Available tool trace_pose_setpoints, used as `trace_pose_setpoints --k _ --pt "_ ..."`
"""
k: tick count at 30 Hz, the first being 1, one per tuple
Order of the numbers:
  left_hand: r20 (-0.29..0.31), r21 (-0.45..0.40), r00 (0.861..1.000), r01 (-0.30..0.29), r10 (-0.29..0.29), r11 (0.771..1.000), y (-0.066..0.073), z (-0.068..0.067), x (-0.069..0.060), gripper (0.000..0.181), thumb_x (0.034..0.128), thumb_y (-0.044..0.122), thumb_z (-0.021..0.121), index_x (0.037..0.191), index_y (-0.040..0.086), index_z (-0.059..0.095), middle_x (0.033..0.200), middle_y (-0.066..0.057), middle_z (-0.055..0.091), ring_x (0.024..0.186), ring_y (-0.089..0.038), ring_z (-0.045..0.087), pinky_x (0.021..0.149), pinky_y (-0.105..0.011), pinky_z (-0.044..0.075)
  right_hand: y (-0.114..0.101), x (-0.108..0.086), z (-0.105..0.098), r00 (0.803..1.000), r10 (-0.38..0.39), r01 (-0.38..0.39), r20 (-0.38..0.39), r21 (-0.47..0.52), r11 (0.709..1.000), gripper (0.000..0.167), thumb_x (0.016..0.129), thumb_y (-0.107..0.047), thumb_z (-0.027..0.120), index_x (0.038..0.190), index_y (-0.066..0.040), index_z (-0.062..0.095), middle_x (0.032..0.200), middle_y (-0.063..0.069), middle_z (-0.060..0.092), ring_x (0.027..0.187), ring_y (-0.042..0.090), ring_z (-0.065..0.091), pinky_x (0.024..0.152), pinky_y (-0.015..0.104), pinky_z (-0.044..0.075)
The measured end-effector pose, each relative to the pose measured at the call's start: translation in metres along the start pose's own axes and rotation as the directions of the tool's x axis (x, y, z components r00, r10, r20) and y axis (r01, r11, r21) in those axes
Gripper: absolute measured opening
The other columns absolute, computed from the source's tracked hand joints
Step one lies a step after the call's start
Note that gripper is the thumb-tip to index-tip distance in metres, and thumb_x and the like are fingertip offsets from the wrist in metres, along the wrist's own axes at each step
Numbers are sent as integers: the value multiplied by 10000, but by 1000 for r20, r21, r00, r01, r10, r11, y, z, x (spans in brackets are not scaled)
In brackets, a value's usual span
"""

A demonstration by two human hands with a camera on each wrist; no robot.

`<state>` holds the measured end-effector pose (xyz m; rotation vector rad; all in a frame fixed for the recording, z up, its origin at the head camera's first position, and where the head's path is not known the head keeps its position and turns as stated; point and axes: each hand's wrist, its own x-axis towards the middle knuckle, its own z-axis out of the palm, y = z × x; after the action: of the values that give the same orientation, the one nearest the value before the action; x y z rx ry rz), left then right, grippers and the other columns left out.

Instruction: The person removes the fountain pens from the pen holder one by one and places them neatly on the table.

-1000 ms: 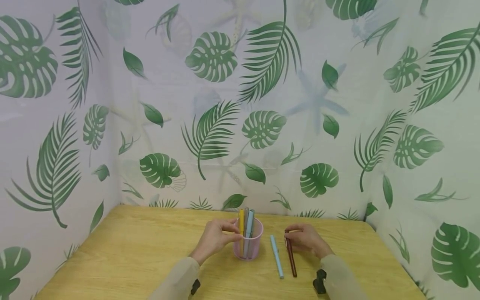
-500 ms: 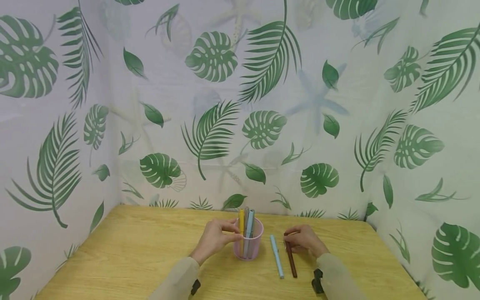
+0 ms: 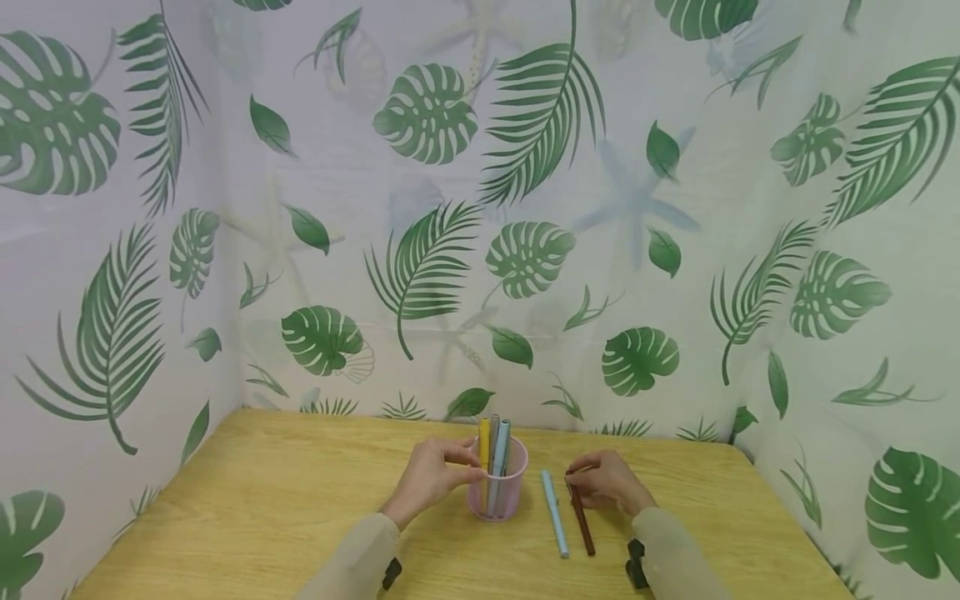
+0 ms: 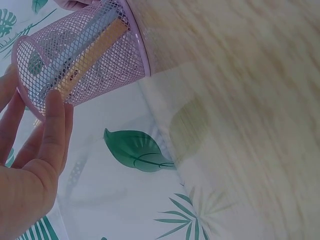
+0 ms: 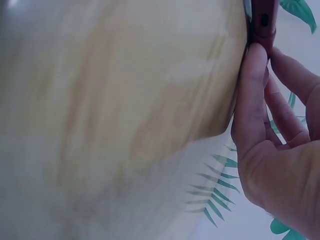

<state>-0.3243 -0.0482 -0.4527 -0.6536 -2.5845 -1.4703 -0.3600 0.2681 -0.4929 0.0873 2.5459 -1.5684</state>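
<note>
My left hand (image 3: 430, 482) grips the rim of a pink mesh pen cup (image 3: 514, 497), thumb on the near side. Inside the cup stand a yellow pen (image 3: 483, 437), a grey pen (image 3: 493, 427) and a light blue pen (image 3: 501, 446); the left wrist view shows them through the mesh (image 4: 112, 62). To the right, my right hand (image 3: 611, 483) pinches the far end of a dark red pen (image 3: 582, 525) between thumb and fingers. That pen's near end points toward me, low at the tabletop. The right wrist view shows only part of the dark red pen (image 5: 263, 22).
A second light blue pen (image 3: 555, 517) lies on the wooden table (image 3: 300, 500), between the cup and the dark red pen. Leaf-patterned white sheets (image 3: 450, 367) stand behind the table and along both sides.
My right hand has shifted slightly left, bringing the far end of the dark red pen with it. The left hand and the cup have stayed in place.
</note>
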Motion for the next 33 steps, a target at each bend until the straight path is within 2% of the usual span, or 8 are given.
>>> trace_pose_setpoints --k 8,16,22,27,33 --pt "-6 17 1000 -26 26 1000 -2 -1 0 70 813 245 793 862 197 780 1297 -47 649 1197 -320 625 1016 -546 470 -2 -1 1 1000 18 -18 -3 -7 1000 198 903 -19 664 1088 52 675 914 113 749 708 143 682 579 290 575" --pt "-7 7 1000 -26 26 1000 -3 0 1 81 809 253 796 865 197 779 1294 -36 651 1198 -311 625 1008 -545 477 -3 2 -2 1000 22 -22 -4 -1 1000 258 915 -97 670 1107 74 654 908 115 736 771 189 698 614 343 599" --pt "-13 8 999 -31 31 999 -3 0 -1 76 806 256 798 858 204 776 1288 -42 654 1195 -314 627 1009 -559 470 -5 2 -5 1000 8 -8 -28 10 1000 302 931 -124 656 1156 77 646 1015 160 716 839 205 693 639 364 603" --pt "-11 4 999 -30 30 1000 -2 -1 -1 80 812 248 794 865 192 777 1288 -49 654 1183 -326 632 1001 -544 482 -5 2 -8 998 -40 41 -38 11 999 355 936 -167 663 1198 72 637 1060 175 715 896 209 696 711 374 603" --pt "-11 -7 1000 -23 23 1000 -2 0 0 85 807 249 798 864 188 778 1294 -49 649 1196 -325 624 1018 -554 465 -11 -2 -9 998 -49 52 -32 107 993 389 951 -166 647 1247 81 602 1162 218 677 974 254 693 797 402 596"
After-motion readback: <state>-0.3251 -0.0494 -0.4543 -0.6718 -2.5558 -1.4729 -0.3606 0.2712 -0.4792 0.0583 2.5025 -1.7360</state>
